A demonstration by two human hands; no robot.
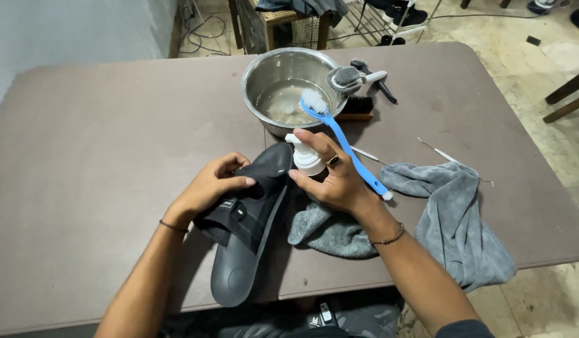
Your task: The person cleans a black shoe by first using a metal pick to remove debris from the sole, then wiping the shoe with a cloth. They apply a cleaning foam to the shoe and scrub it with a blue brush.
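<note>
Holding a black sandal [248, 235] near the table's [101, 156] front edge, the left hand [211, 184] grips its strap while the right hand [333, 178] clutches a white pump bottle [305, 156] and blue brush [345, 147], and the metal bowl [289, 87] toward the back edge has cloudy water [286, 106] inside.

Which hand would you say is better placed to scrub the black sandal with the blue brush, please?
The right hand, probably: it already holds the blue brush along with a white pump bottle, right beside the black sandal. The left hand is occupied gripping the sandal's strap.
</note>
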